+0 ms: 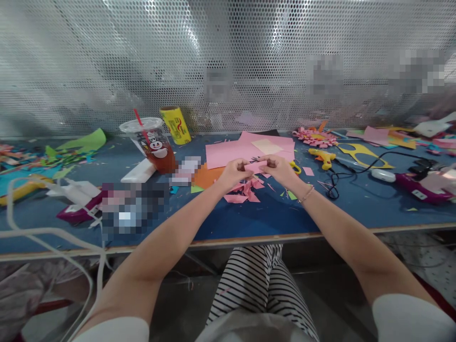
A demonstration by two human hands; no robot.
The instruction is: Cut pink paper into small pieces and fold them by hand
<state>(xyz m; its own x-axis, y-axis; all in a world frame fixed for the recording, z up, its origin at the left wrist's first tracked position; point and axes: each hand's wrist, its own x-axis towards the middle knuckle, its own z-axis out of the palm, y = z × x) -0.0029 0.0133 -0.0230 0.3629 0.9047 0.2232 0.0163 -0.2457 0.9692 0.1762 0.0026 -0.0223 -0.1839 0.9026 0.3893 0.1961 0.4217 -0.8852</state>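
plainly, the paper strip is pink and oblong.

Covered or cut off
The right hand hides one end of the pink strip and part of a yellow loop; pixel blocks mask part of the worktop; the left edge crops a yellow tool.

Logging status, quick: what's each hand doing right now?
Left hand: closed, holding one end of the pink strip.
Right hand: closed, holding its other end.
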